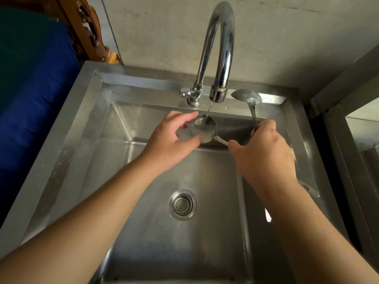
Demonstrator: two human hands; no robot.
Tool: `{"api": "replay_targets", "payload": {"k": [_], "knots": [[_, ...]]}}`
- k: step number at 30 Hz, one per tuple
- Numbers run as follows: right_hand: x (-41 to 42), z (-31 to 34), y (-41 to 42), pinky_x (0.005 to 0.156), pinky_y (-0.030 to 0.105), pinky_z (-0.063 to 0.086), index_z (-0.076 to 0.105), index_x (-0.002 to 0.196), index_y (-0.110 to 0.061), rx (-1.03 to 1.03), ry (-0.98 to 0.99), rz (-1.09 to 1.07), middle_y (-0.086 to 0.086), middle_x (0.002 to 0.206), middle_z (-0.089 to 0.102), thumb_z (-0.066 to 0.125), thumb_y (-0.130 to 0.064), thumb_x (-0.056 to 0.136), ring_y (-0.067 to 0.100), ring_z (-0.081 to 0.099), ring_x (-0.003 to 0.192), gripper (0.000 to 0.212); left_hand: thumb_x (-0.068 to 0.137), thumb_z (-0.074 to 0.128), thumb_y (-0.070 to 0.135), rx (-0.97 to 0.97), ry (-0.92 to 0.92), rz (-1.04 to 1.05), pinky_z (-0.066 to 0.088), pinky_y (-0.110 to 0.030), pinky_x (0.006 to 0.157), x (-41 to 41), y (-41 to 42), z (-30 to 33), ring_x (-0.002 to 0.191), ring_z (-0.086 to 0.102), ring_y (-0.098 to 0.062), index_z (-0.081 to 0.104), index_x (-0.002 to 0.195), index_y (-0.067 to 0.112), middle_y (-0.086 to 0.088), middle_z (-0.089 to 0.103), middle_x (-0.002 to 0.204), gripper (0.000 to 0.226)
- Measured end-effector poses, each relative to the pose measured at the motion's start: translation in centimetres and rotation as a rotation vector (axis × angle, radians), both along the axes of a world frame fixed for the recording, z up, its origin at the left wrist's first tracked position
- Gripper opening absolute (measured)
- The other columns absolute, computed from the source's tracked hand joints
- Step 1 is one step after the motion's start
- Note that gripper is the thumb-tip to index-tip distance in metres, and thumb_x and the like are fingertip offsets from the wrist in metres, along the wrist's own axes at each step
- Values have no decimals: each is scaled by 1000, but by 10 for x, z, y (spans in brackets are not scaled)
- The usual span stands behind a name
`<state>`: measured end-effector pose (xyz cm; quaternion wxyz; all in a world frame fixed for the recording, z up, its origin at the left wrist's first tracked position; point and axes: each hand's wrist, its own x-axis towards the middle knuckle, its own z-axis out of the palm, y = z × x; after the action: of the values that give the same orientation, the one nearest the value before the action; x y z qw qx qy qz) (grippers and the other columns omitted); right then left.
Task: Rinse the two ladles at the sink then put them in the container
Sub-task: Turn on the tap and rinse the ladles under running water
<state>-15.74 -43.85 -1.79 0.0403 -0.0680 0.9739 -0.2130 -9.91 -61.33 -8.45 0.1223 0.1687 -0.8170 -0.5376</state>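
I am rinsing the first ladle (203, 128) under the tap (218, 58): a thin stream is falling straight into its bowl, which I am keeping over the back of the sink (86, 111). My left hand (174, 140) is cupping that bowl, thumb and fingers curled around its rim, seemingly rubbing it clean. My right hand (264, 152) is closed around both handles at once. It is gripping the handle of the ladle under the water, and it is also holding the second ladle (247, 97) upright, its bowl standing just right of the spout and out of the stream.

I am judging the task to be in its early part. One ladle is getting its rinse now; the second looks wet, but I cannot tell whether it is rinsed. The container is not showing anywhere in this view, so neither ladle is stowed. What is remaining: finishing this rinse, seeing to the other ladle if needed, then carrying both to the container.
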Motion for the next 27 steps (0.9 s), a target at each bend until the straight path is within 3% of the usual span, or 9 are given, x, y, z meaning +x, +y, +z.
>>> {"api": "replay_targets", "payload": {"k": [4, 8, 10, 14, 16, 20, 23, 27], "knots": [[-4, -1, 1, 47, 29, 36, 45, 96, -10, -63, -97, 7, -1, 68, 54, 71, -24, 82, 21, 56, 60, 33, 77, 84, 28, -85, -1, -12, 49, -22, 83, -11, 3, -5, 109, 57, -9, 59, 136, 23, 5, 56, 120, 65], [-8, -6, 1, 53, 43, 62, 47, 100, -9, -185, -345, -40, 14, 79, 72, 67, -12, 84, 26, 70, 50, 26, 75, 85, 30, -174, -3, -16, 44, -24, 91, -19, 4, -11, 114, 55, -16, 61, 134, 17, 1, 56, 116, 65], [-7, -7, 2, 50, 40, 62, 51, 108, -4, -304, -478, -93, 17, 84, 73, 67, -2, 84, 22, 70, 44, 29, 73, 87, 31, -221, 3, 9, 41, -24, 91, -21, 5, -16, 115, 53, -21, 65, 131, 17, 2, 57, 112, 63], [5, -7, -1, 47, 32, 61, 47, 130, -1, -524, -671, -180, 21, 81, 72, 63, 7, 87, 14, 68, 43, 46, 67, 90, 35, -268, 26, 59, 28, -6, 90, -27, 10, -28, 115, 48, -22, 70, 122, 17, 1, 60, 108, 61], [10, -6, -1, 50, 36, 63, 46, 127, -2, -593, -727, -200, 21, 81, 72, 61, 5, 90, 16, 69, 44, 41, 64, 91, 36, -251, 30, 74, 28, -2, 88, -30, 12, -33, 113, 49, -21, 71, 116, 19, 2, 60, 107, 58], [19, -6, 1, 56, 43, 64, 47, 107, -8, -618, -726, -186, 18, 79, 73, 61, 1, 90, 15, 65, 42, 24, 57, 93, 41, -167, 28, 112, 39, -13, 80, -35, 13, -33, 100, 55, -15, 65, 94, 29, 4, 61, 103, 48], [26, -6, 0, 47, 35, 60, 46, 95, -9, -672, -714, -195, 18, 77, 73, 61, 1, 89, 15, 62, 42, 19, 54, 93, 40, -122, 25, 176, 41, -16, 69, -41, 12, -29, 84, 57, -10, 60, 80, 32, 4, 66, 96, 43], [32, -3, 2, 42, 23, 53, 44, 90, -9, -809, -765, -238, 21, 78, 71, 61, 1, 92, 19, 64, 39, 19, 66, 87, 36, -79, 18, 207, 38, -5, 61, -51, 11, -24, 69, 57, 6, 74, 80, 22, 9, 71, 86, 24]]}}
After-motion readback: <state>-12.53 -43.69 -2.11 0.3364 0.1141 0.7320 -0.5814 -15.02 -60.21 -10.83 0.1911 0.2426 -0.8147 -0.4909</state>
